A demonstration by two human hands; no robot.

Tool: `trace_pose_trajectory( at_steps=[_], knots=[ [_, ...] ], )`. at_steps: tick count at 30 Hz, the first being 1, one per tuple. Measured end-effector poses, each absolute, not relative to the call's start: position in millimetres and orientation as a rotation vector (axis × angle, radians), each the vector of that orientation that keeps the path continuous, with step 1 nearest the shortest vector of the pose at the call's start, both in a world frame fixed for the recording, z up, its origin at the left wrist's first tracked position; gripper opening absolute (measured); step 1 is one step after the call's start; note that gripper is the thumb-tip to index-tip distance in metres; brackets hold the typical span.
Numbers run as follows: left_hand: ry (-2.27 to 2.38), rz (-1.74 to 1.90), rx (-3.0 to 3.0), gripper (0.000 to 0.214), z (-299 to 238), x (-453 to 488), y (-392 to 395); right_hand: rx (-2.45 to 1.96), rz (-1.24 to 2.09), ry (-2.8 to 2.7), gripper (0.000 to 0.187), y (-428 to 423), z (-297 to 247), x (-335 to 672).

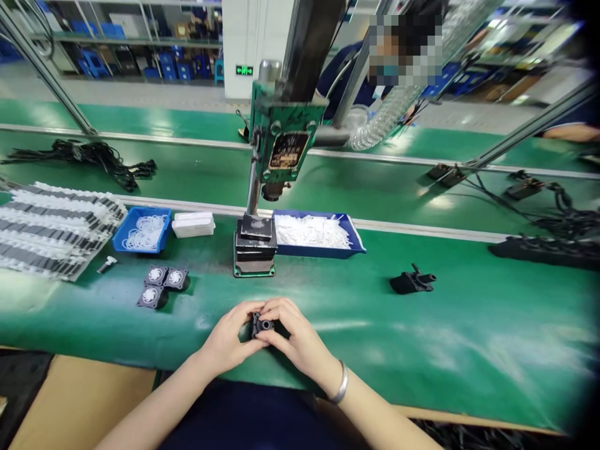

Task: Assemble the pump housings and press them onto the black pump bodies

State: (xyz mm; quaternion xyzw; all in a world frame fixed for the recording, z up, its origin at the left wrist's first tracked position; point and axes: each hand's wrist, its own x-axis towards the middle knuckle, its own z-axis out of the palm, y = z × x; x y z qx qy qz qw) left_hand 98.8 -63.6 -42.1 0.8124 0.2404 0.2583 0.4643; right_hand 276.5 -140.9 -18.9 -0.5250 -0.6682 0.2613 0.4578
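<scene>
Just in front of my body, both hands grip one small black plastic part (261, 325) with a round nozzle, possibly a pump cover. My left hand (229, 340) holds its left side and my right hand (297, 334) its right side; the fingers hide its edges. Ahead of my hands stands a green bench press (285, 147) with a black stacked base (255, 244). To the left lie several black square pump housings (152, 295) with white finned wheels facing up. Farther right rests a black pump body (412, 281) with a nozzle.
A blue tray (164, 247) holds white rings, and a blue bin (323, 252) holds small white pieces. Near them are a white block (193, 225), a small white-headed part (107, 264) and stacked white-and-grey parts (51, 231). Black cables (79, 156) lie behind. A person (347, 81) is across the bench.
</scene>
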Motion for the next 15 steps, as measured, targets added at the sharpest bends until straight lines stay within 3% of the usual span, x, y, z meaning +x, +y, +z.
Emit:
trace_pose_trajectory(
  at_steps=[6, 10, 15],
  knots=[
    [0.526, 0.772, 2.052, 0.043, 7, 103, -38, -1.297, 0.413, -1.745, 0.025, -125, 36, 304],
    [0.499, 0.972, 2.134, 0.036, 64, 123, 16, -1.233, -0.141, -1.625, 0.022, -86, 124, 346],
    [0.514, 0.974, 2.053, 0.039, 80, 160, 76, -0.988, -0.506, -1.514, 0.045, 7, 248, 400]
  ],
)
